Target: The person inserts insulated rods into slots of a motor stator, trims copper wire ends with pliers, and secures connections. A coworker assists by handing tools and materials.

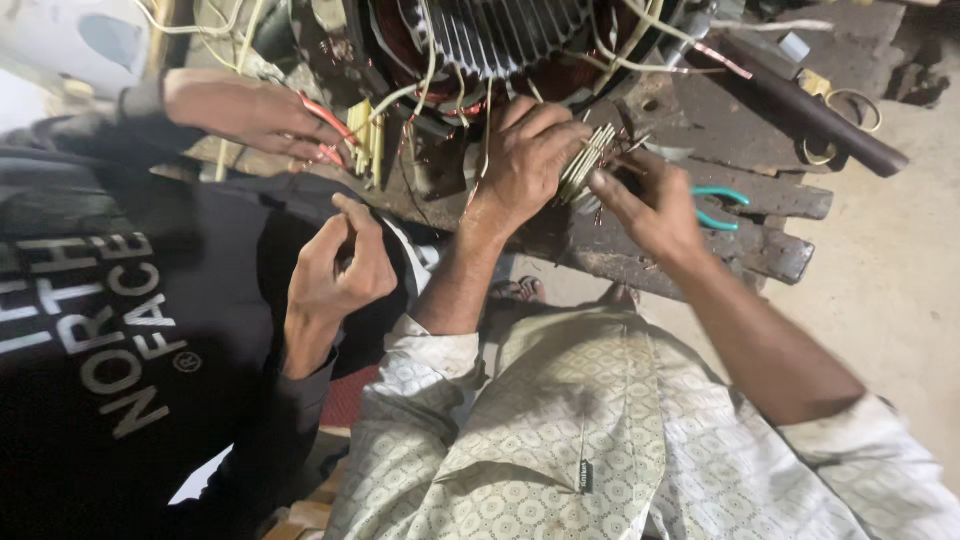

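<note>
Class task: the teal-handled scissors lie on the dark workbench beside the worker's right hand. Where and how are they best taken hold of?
Probably by the teal handle loops of the scissors, coming from the right. The loops lie in the open on the workbench, while the blade end is hidden behind the right hand, which works on the bundle of pale sleeved wires.

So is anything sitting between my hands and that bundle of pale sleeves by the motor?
Nothing visible. The left hand already grips the bundle of pale sleeves, and the right hand touches its lower end. The co-worker's hands are off to the side, clear of it.
</note>
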A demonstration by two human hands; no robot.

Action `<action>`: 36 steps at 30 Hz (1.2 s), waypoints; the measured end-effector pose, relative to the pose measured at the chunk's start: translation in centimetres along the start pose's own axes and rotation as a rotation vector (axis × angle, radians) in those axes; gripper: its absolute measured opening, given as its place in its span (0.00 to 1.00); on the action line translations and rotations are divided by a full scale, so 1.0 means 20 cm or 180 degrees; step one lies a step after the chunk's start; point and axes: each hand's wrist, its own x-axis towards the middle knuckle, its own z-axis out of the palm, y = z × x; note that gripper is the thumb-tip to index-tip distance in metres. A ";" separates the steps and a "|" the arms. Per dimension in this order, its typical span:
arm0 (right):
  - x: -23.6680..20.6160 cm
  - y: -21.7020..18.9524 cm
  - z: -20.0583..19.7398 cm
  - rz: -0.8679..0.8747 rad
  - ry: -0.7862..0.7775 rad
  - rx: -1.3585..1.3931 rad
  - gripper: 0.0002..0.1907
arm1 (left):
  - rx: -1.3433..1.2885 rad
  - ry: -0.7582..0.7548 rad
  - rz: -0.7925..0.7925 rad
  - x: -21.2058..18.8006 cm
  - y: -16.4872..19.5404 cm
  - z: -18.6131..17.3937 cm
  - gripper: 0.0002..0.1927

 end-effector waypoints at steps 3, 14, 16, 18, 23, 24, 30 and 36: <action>0.10 0.00 0.12 -0.0099 0.0112 0.1167 0.16 | -0.0018 -0.0041 -0.0009 0.00 -0.01 0.00 0.13; -0.07 -0.18 -0.36 0.0141 0.0184 -0.0321 0.14 | -0.0158 0.0058 0.0001 0.07 -0.01 0.03 0.08; 0.01 -0.29 -0.36 -0.1420 0.0200 -0.1631 0.19 | -0.0237 -0.0082 -0.0112 0.07 0.00 0.01 0.08; 0.09 -0.39 -0.29 -0.2284 0.0113 -0.2500 0.19 | 0.0066 -0.0089 0.0040 0.07 0.01 0.00 0.13; 0.16 -0.47 -0.18 -0.2426 -0.0102 -0.3121 0.10 | 0.0222 -0.0106 0.0073 0.05 -0.02 0.00 0.13; 0.14 -0.46 -0.19 -0.2338 -0.0204 -0.3230 0.11 | 0.0213 -0.0145 0.0049 0.04 -0.03 0.00 0.14; -0.08 -0.23 -0.37 -0.1257 -0.0382 -0.2599 0.11 | -0.0032 -0.0066 -0.0085 0.06 -0.05 0.07 0.07; -0.03 -0.05 -0.12 0.0094 -0.0357 -0.0185 0.24 | -0.0158 -0.0060 -0.0122 0.03 -0.01 0.05 0.06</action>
